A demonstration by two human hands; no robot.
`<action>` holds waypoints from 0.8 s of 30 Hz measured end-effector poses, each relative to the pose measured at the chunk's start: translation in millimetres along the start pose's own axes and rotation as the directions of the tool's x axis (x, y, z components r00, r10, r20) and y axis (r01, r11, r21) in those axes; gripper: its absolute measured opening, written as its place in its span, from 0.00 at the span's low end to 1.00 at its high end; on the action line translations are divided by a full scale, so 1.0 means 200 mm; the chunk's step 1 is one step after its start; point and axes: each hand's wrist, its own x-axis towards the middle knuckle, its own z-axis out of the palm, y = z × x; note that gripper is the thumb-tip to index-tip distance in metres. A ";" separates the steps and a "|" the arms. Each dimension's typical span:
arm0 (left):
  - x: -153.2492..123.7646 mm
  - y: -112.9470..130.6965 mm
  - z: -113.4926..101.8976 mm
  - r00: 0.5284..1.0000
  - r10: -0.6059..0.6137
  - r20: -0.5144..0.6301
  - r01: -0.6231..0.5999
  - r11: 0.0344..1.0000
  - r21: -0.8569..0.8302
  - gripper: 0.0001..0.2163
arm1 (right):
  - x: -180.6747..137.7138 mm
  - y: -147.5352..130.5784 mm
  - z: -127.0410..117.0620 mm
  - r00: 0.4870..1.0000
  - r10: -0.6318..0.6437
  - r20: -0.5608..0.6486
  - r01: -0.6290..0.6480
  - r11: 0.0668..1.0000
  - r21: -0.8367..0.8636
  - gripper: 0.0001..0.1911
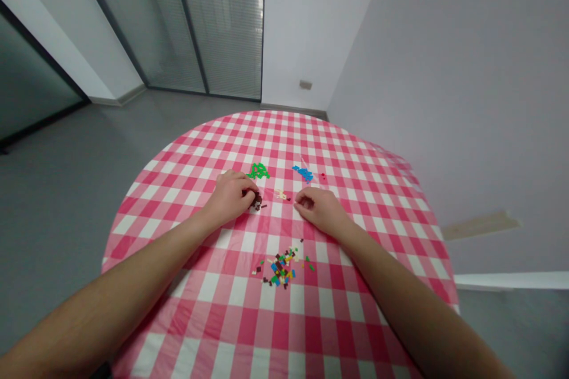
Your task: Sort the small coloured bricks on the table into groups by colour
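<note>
My left hand (232, 194) rests with curled fingers, thumb and fingertips together at a pile of dark brown toy bricks (256, 201), partly hiding it. Whether a brick is between those fingertips cannot be made out. Across from it, my right hand (323, 208) is closed in a pinch, just right of a few cream bricks (281, 195); anything in its fingertips is too small to name. Nearer to me lies a mixed heap of small bricks (283, 267) in brown, green, blue, yellow and cream, with several stray pieces around it.
Green bricks (259, 171) form a pile beyond my left hand. Past my right hand lie a blue pile (304, 173) and a few red pieces (323, 176). Everything sits on a round table with a pink-and-white checked cloth (208, 325). A wall (471, 100) stands at the right.
</note>
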 end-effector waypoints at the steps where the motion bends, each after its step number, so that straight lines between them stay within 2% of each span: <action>1: 0.00 0.00 0.00 1.000 0.003 0.003 -0.003 1.000 -0.005 0.12 | 0.01 0.00 0.00 1.000 -0.007 -0.013 0.006 0.999 -0.037 0.03; 4: 0.00 0.00 0.01 1.000 0.017 0.009 -0.017 1.000 -0.020 0.11 | 0.02 0.01 0.02 0.999 -0.020 -0.045 0.016 0.996 -0.088 0.03; 7: 0.00 -0.01 0.01 1.000 0.020 0.005 -0.020 1.000 -0.018 0.11 | 0.01 0.02 0.02 0.997 -0.031 -0.066 0.031 0.999 -0.012 0.03; 12: 0.01 -0.02 0.01 1.000 0.011 0.000 -0.011 1.000 -0.022 0.11 | 0.01 0.05 0.04 0.995 -0.005 -0.101 0.013 0.997 0.078 0.10; 18: 0.00 -0.01 0.01 1.000 0.017 -0.013 -0.017 1.000 -0.006 0.11 | 0.04 0.06 0.07 0.993 -0.088 -0.080 0.084 0.995 -0.059 0.09; 24: 0.00 -0.01 0.01 0.999 0.024 -0.032 -0.024 1.000 0.002 0.11 | 0.05 0.06 0.10 0.992 -0.120 -0.038 0.113 0.982 -0.152 0.11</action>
